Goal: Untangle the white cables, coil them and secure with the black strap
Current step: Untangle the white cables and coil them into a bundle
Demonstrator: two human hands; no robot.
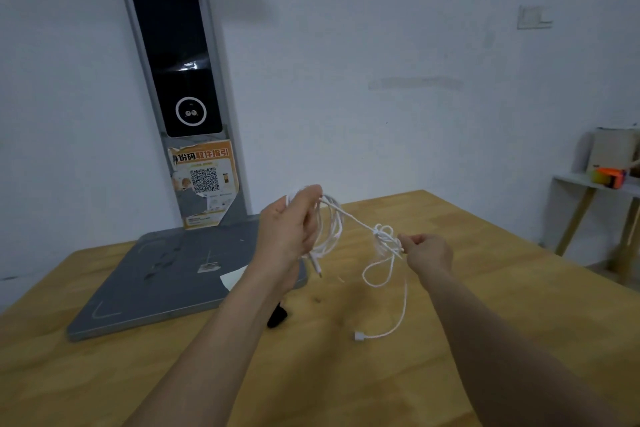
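My left hand (pixel 290 226) is raised above the wooden table (pixel 485 305) and grips a bundle of looped white cable (pixel 331 229). A taut strand runs from it to a knotted tangle (pixel 382 236), which my right hand (pixel 426 251) pinches. Below the tangle a loop hangs, and a loose end with a white plug (pixel 358 335) lies on the table. Another connector (pixel 317 267) dangles below my left hand. The black strap (pixel 277 317) lies on the table, partly hidden under my left forearm.
A grey metal scanner stand (pixel 166 284) with a tall post (pixel 180 80) and an orange QR sticker occupies the table's back left. A white paper scrap (pixel 233 279) lies on its base. A side table (pixel 595 184) with an orange object stands at right.
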